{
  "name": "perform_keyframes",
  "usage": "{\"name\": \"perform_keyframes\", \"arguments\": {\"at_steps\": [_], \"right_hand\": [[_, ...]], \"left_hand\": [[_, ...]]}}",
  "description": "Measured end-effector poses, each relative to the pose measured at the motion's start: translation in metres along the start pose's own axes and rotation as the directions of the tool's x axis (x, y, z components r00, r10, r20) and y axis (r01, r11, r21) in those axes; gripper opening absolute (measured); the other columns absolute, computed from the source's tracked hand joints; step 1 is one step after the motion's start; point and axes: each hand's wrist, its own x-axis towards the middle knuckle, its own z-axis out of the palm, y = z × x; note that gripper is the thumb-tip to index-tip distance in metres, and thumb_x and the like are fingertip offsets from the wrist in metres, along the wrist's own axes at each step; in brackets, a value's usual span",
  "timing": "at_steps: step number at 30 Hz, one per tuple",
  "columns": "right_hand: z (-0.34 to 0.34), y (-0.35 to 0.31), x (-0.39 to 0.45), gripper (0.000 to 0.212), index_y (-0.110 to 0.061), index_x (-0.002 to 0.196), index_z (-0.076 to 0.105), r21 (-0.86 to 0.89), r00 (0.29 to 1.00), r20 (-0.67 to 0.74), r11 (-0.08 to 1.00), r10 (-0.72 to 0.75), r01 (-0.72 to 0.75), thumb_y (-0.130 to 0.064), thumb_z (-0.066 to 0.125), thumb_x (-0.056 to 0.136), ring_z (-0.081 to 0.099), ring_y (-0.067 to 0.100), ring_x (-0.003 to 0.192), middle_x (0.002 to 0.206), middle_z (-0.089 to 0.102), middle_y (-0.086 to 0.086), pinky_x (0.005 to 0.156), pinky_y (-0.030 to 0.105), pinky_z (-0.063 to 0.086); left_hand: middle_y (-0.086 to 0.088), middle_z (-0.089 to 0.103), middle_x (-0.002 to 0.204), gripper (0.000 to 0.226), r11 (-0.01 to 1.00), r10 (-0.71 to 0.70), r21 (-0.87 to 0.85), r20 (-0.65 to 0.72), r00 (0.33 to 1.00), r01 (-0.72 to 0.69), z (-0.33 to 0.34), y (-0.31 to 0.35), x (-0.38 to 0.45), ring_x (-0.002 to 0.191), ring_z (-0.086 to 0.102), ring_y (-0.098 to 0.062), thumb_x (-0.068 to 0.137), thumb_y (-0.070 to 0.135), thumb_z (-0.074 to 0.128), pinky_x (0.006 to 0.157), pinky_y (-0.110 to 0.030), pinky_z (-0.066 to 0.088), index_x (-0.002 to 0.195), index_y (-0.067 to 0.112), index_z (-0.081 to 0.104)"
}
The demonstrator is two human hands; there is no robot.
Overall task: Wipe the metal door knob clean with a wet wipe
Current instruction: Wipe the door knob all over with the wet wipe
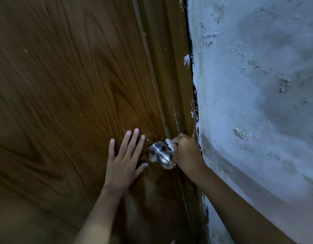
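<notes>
A round silver metal door knob (161, 154) sticks out of a brown wood-grain door (64, 85), near its right edge. My right hand (186, 152) is closed around a small white wet wipe (169, 143) and presses it against the knob's upper right side. Only a little of the wipe shows past my fingers. My left hand (125, 159) lies flat on the door just left of the knob, fingers spread, holding nothing.
A brown door frame (176, 76) runs along the door's right edge. Beyond it stands a rough whitewashed wall (257, 85) with paint smears along the frame. My right forearm crosses in front of that wall.
</notes>
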Motion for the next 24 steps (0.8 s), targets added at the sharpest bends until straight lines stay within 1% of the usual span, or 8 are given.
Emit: {"name": "perform_keyframes", "arguments": {"at_steps": [2, 5, 8, 12, 16, 19, 22, 24], "right_hand": [[0.001, 0.003, -0.002, 0.024, -0.003, 0.106, 0.064, 0.050, 0.998, 0.044, 0.998, -0.049, 0.047, 0.002, 0.056, 0.083, 0.057, 0.027, 0.103, 0.114, 0.060, 0.014, 0.077, 0.024, 0.041], [0.000, 0.001, -0.010, 0.029, -0.002, 0.101, 0.066, 0.015, 0.956, 0.084, 0.959, -0.282, 0.282, 0.005, 0.066, 0.073, 0.053, 0.030, 0.100, 0.106, 0.061, 0.016, 0.077, 0.025, 0.035], [0.003, 0.009, -0.025, 0.031, -0.004, 0.093, 0.067, -0.023, 0.913, 0.092, 0.916, -0.397, 0.400, 0.008, 0.072, 0.064, 0.057, 0.031, 0.090, 0.097, 0.064, 0.014, 0.071, 0.028, 0.046], [0.006, 0.028, -0.033, 0.016, -0.005, 0.090, 0.065, 0.013, 0.940, -0.084, 0.943, -0.331, 0.333, -0.011, 0.052, 0.082, 0.057, 0.016, 0.079, 0.092, 0.062, 0.011, 0.064, 0.024, 0.049], [0.008, 0.021, -0.039, 0.021, -0.008, 0.091, 0.063, 0.073, 0.946, -0.171, 0.954, -0.274, 0.290, -0.021, 0.046, 0.086, 0.056, 0.015, 0.079, 0.091, 0.060, 0.010, 0.062, 0.031, 0.053], [0.016, 0.013, -0.048, 0.017, -0.011, 0.094, 0.061, 0.065, 0.907, -0.087, 0.906, -0.412, 0.418, -0.010, 0.058, 0.077, 0.055, 0.012, 0.083, 0.089, 0.063, 0.007, 0.064, 0.024, 0.053], [0.024, 0.024, -0.053, 0.013, -0.014, 0.097, 0.061, 0.130, 0.928, 0.014, 0.921, -0.373, 0.368, -0.017, 0.053, 0.088, 0.048, -0.007, 0.081, 0.084, 0.056, -0.014, 0.075, 0.022, 0.045], [0.026, 0.034, -0.058, 0.017, -0.011, 0.095, 0.065, 0.099, 0.915, 0.063, 0.914, -0.400, 0.393, -0.016, 0.052, 0.086, 0.054, -0.002, 0.083, 0.086, 0.063, -0.008, 0.076, 0.023, 0.050]], "left_hand": [[-0.007, -0.010, 0.157, 0.081, 1.000, -0.002, -0.009, 0.006, 1.000, 0.002, -0.001, 0.000, 0.001, 0.144, -0.007, -0.022, 0.079, 0.059, 0.033, 0.114, -0.049, -0.008, 0.146, 0.016, 0.019], [-0.007, -0.010, 0.157, 0.080, 1.000, -0.009, -0.018, 0.020, 1.000, 0.009, -0.002, 0.000, 0.002, 0.144, -0.008, -0.022, 0.079, 0.059, 0.033, 0.114, -0.048, -0.008, 0.145, 0.016, 0.020], [-0.007, -0.010, 0.157, 0.081, 1.000, -0.004, -0.027, 0.021, 1.000, 0.004, -0.003, 0.000, 0.001, 0.144, -0.008, -0.022, 0.079, 0.060, 0.039, 0.114, -0.048, -0.009, 0.145, 0.016, 0.021], [-0.006, -0.011, 0.157, 0.096, 0.998, -0.013, -0.058, 0.018, 1.000, 0.014, -0.002, 0.001, 0.002, 0.144, -0.009, -0.021, 0.069, 0.060, 0.063, 0.114, -0.048, -0.008, 0.144, 0.017, 0.023], [-0.006, -0.011, 0.156, 0.090, 0.999, -0.014, -0.031, 0.007, 1.000, 0.015, 0.000, 0.003, 0.001, 0.144, -0.009, -0.022, 0.074, 0.060, 0.056, 0.113, -0.049, -0.007, 0.145, 0.017, 0.020], [-0.007, -0.010, 0.157, 0.080, 0.999, -0.019, -0.028, 0.016, 1.000, 0.019, -0.001, 0.003, 0.001, 0.144, -0.008, -0.022, 0.078, 0.058, 0.035, 0.114, -0.049, -0.009, 0.145, 0.017, 0.020], [-0.007, -0.009, 0.157, 0.079, 1.000, -0.023, -0.019, 0.020, 1.000, 0.023, -0.001, 0.003, 0.000, 0.144, -0.008, -0.022, 0.078, 0.057, 0.033, 0.114, -0.049, -0.008, 0.145, 0.018, 0.020], [-0.007, -0.009, 0.157, 0.080, 1.000, -0.023, -0.011, 0.018, 1.000, 0.023, -0.001, 0.003, 0.000, 0.144, -0.007, -0.022, 0.079, 0.058, 0.034, 0.114, -0.049, -0.008, 0.146, 0.018, 0.019]]}}
